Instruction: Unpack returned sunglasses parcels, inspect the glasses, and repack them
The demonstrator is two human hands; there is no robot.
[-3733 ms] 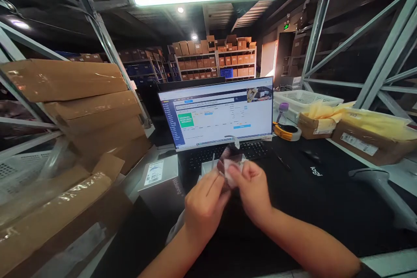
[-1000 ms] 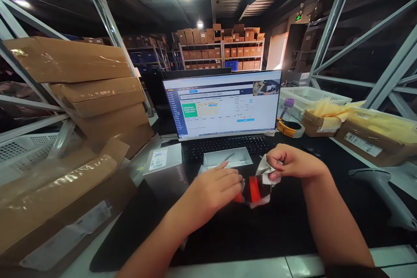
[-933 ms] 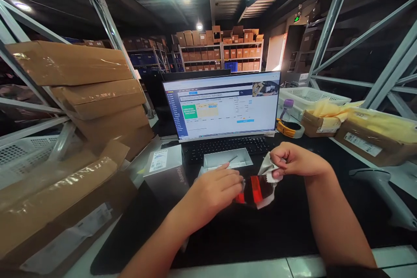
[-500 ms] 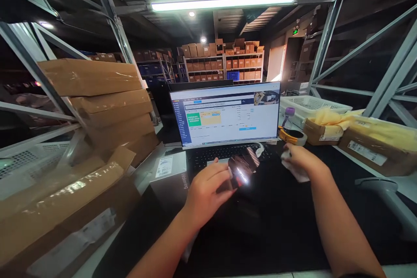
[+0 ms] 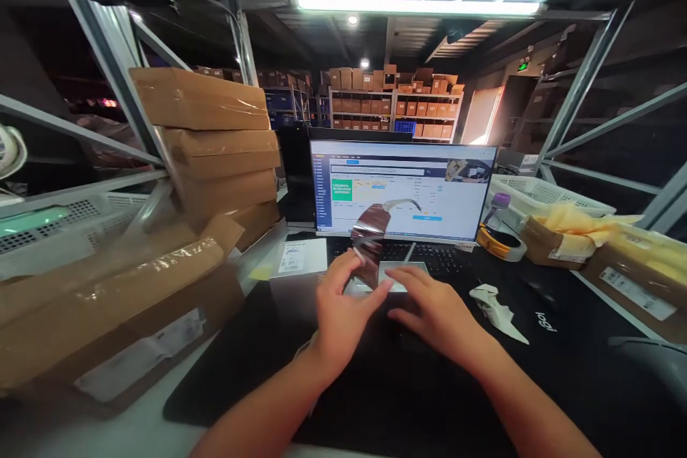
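Note:
My left hand (image 5: 340,311) has its thumb and fingers closed on the lower end of a glossy dark brown curved piece (image 5: 370,236), held upright in front of the monitor. A thin grey curved strip reaches right from its top; its exact kind I cannot make out. My right hand (image 5: 437,308) hovers just to the right, fingers apart and holding nothing. Behind the hands lies a pale flat box (image 5: 400,275), partly hidden, in front of the black keyboard (image 5: 448,261). Crumpled white paper (image 5: 497,311) rests on the black mat (image 5: 408,386) beyond my right forearm.
A lit monitor (image 5: 397,189) stands at the back. On the left are a white box (image 5: 298,257) and stacked cardboard cartons (image 5: 215,150). To the right sit a tape dispenser (image 5: 502,243), a purple-capped bottle (image 5: 499,204), boxes of yellow packing material (image 5: 580,229) and a white basket (image 5: 563,193).
The white paper has left my right hand and now lies on the mat. My right hand has come left beside my left hand. The brown piece has been tilted upright. The view has shifted.

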